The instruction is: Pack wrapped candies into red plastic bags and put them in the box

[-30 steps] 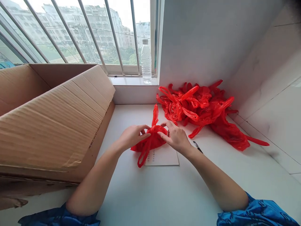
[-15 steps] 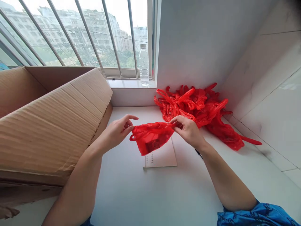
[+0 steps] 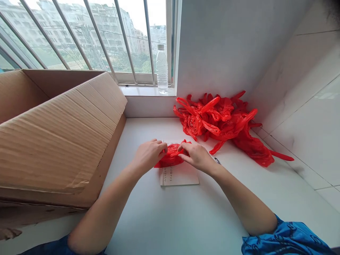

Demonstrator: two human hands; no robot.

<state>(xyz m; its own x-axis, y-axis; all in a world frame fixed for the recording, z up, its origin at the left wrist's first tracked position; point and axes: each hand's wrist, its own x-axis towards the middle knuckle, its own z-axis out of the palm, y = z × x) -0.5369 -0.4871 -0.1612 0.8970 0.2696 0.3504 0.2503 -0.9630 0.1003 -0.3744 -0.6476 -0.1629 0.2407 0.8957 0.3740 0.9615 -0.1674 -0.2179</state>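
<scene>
Red plastic carrier bag (image 3: 171, 157) sits bunched into a small wad between the two hands, lying over the top edge of a sheet of paper (image 3: 179, 176). The hands hide much of the bag, so its handles cannot be made out, and the paper's handwritten column is too small to read. The left hand (image 3: 149, 154) lies knuckles up, its fingers curled over the bag's left side in a narrow, closed grip. The right hand (image 3: 198, 157) comes in from the other side and pinches the upper fold between thumb and fingers. Both forearms are bare and angle inward from blue patterned sleeves (image 3: 285, 239), which the frame cuts off. Just beside the right wrist, only the tip of a pen (image 3: 217, 160) shows. Beyond the hands, a heap of crumpled, glossy red bags (image 3: 220, 122) with twisted loop handles lies on the white counter (image 3: 172, 219), against the wall. To the left stands a corrugated cardboard box (image 3: 53, 141), its raised flap hiding the inside. A clear plastic water bottle (image 3: 162, 69) stands upright on the sill of a barred window (image 3: 79, 39).
</scene>
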